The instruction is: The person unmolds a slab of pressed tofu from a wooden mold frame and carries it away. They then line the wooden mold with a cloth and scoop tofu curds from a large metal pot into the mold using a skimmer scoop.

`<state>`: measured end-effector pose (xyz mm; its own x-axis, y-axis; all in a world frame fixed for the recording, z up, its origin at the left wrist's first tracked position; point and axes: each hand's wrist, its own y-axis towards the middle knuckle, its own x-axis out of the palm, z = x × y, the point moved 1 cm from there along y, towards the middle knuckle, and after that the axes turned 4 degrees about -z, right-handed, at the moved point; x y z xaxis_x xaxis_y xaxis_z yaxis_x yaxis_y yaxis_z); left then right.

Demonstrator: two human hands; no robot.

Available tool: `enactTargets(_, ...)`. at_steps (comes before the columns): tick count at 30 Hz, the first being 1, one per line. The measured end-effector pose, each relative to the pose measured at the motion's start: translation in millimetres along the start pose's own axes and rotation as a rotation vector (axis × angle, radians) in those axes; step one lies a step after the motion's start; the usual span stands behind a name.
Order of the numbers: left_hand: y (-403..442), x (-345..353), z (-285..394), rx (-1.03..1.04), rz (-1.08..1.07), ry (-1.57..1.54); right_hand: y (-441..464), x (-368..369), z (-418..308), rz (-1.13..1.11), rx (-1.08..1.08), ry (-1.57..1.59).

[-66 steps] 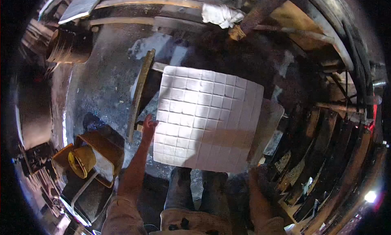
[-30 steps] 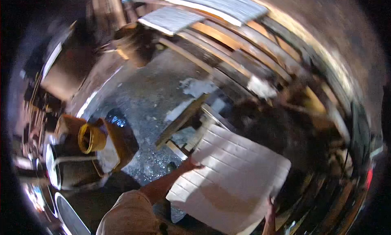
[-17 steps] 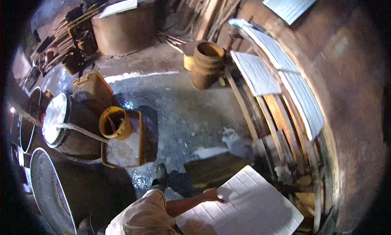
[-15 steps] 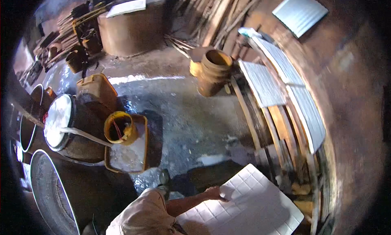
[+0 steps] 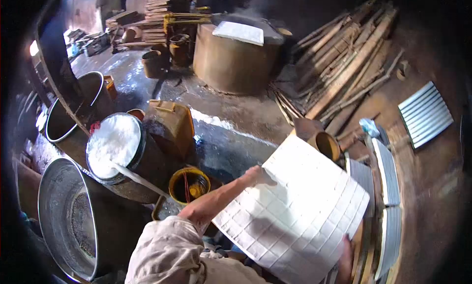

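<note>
The step in hand looks to be a two-handed hold of the white slab, and the next move calls for even support at both edges. The slab lies tilted between the hands in front of the person, its far corner overlapping the pot in view. The left hand has its fingers closed over the left edge; the right hand is at the right edge, but I cannot tell how far its fingers close.
</note>
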<state>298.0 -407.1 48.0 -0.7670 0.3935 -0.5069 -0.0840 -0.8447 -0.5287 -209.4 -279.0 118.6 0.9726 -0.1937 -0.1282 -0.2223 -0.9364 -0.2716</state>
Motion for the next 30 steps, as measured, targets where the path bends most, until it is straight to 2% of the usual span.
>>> enactTargets(1,-1.0,-41.6,1.4,-0.054,0.048,0.037,42.0,31.5,-19.4,-0.026,-0.007,0.001)
enactTargets(3,15.3,-95.8,-16.8,0.004,0.189,-0.234,128.2,84.6,-49.2,-0.072,-0.043,-0.196)
enactTargets(4,48.0,-130.0,-25.6,-0.083,0.047,-0.048,168.2,127.2,-68.0,-0.107,-0.065,-0.192)
enactTargets(5,84.8,-149.5,-48.1,-0.008,0.220,0.010,204.9,172.7,-84.4,-0.203,-0.114,-0.142)
enactTargets(6,100.1,-180.7,-60.9,-0.004,0.220,-0.064,238.4,219.1,-105.7,-0.306,-0.155,-0.101)
enactTargets(7,111.1,-207.6,-70.7,0.001,0.214,-0.142,266.2,258.1,-129.1,-0.355,-0.086,-0.208)
enactTargets(9,127.4,-261.8,-83.9,-0.221,0.336,-0.108,342.5,334.0,-147.0,-0.414,-0.165,-0.175)
enactTargets(11,142.7,-293.0,-127.9,-0.329,0.389,-0.206,396.9,397.2,-164.8,-0.572,-0.172,-0.063)
enactTargets(12,151.7,-311.0,-154.8,-0.199,0.513,-0.337,415.0,440.4,-186.9,-0.654,-0.177,-0.112)
enactTargets(14,117.2,-368.2,-137.7,-0.254,0.590,-0.514,458.5,524.8,-222.6,-0.853,-0.206,-0.201)
enactTargets(15,113.9,-384.5,-141.1,-0.086,0.737,-0.634,480.1,566.4,-232.2,-0.888,-0.209,-0.194)
enactTargets(17,95.5,-416.2,-151.6,-0.377,0.850,-0.536,508.6,644.1,-244.0,-1.009,-0.313,-0.211)
enactTargets(18,97.7,-443.9,-167.4,-0.398,0.887,-0.541,525.9,698.7,-254.5,-1.051,-0.321,-0.204)
enactTargets(20,109.5,-498.7,-205.9,-0.515,0.820,-0.768,556.9,802.3,-268.3,-1.020,-0.526,-0.219)
enactTargets(21,114.0,-525.6,-214.7,-0.522,0.852,-0.771,573.1,852.2,-273.8,-1.013,-0.600,-0.217)
enactTargets(23,116.6,-578.0,-229.0,-0.462,0.947,-0.791,578.7,930.2,-284.8,-1.110,-0.490,-0.360)
enactTargets(24,113.7,-552.0,-267.2,-0.378,1.015,-0.855,562.1,952.4,-292.7,-1.155,-0.432,-0.442)
enactTargets(25,110.7,-591.2,-253.2,-0.474,1.033,-0.824,565.1,1011.0,-314.2,-1.186,-0.462,-0.443)
enactTargets(27,122.3,-656.0,-268.6,-0.495,1.070,-0.923,574.9,1101.9,-337.3,-1.270,-0.397,-0.479)
enactTargets(28,130.7,-689.4,-294.2,-0.440,1.127,-0.935,583.5,1158.1,-338.8,-1.312,-0.600,-0.208)
enactTargets(29,139.1,-715.1,-313.9,-0.399,1.166,-0.951,587.5,1205.1,-354.8,-1.341,-0.606,-0.214)
enactTargets(30,146.8,-744.8,-334.7,-0.555,1.222,-0.913,592.7,1248.1,-370.1,-1.365,-0.493,-0.292)
